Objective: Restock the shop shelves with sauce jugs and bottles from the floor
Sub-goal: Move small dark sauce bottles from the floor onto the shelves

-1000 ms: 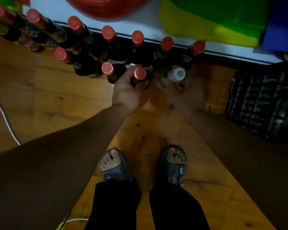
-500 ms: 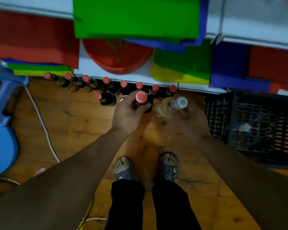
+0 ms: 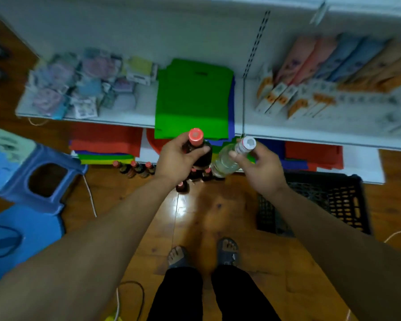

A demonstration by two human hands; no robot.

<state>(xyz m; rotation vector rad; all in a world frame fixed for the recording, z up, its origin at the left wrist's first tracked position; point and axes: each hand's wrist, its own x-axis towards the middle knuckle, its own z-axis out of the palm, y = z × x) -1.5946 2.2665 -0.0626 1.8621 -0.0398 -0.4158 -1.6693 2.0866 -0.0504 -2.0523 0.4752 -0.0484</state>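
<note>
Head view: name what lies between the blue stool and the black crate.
Bare wooden floor, a white cable, and red-capped floor bottles lie between blue stool and black crate.

Under your feet the floor [image 3: 218,212] is varnished wood, glossy enough to throw back a white glare. The dark sauce bottle [image 3: 200,154] you hold looks like smooth, shiny glass or plastic, which one cannot be told, with a matt red plastic cap. The clear bottle [image 3: 225,162] is see-through with a white cap. The shelf [image 3: 130,119] is smooth, white-painted metal. The green bags [image 3: 192,100] look like matt cloth. The stool [image 3: 16,179] and the black crate [image 3: 333,200] are plastic.
</note>
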